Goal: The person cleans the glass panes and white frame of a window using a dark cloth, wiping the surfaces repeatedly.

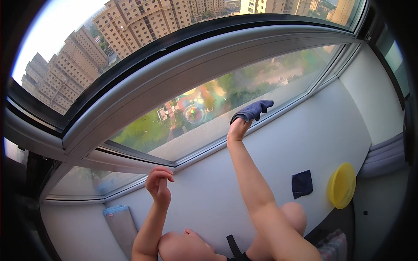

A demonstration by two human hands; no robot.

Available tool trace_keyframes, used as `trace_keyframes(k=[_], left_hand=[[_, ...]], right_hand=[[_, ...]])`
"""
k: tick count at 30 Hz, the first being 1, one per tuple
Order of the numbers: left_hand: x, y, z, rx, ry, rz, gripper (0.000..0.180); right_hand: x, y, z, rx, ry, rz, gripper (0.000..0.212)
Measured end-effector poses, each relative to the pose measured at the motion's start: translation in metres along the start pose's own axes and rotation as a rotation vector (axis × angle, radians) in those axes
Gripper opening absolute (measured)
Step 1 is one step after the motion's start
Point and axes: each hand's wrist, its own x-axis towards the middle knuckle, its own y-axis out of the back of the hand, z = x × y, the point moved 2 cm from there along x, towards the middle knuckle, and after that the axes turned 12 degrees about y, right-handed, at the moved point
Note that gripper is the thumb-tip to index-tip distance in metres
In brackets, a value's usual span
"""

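Note:
My right arm reaches out over the white sill, and a dark blue cloth [251, 111] covers the fingers of my right hand [238, 129]. The cloth lies at the lower window frame, beside the glass pane [217, 100]. Finger shapes show through it, though the fingers themselves are hidden. My left hand [159, 185] is raised near the corner of the window frame, empty, with its fingers loosely bent and the thumb showing. A second dark blue cloth [302, 184], folded into a square, rests on the sill to the right of my right forearm.
A yellow basin [342, 185] stands at the sill's right edge, by a grey rolled fabric [385, 156]. A grey folded item with a blue edge [122, 224] lies at the left. My bare knees are on the sill. Beyond the window, tall buildings rise far above the ground.

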Motion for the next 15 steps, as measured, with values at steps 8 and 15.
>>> trace_keyframes(k=[8,15], left_hand=[[-0.012,0.032,-0.035,-0.292,0.211,0.25,0.019],[-0.025,0.053,-0.038,-0.388,0.232,0.31,0.021]], right_hand=[[-0.116,-0.064,-0.061,-0.33,1.007,-0.595,0.051],[-0.13,-0.004,-0.002,-0.393,1.33,-1.08,0.023]])
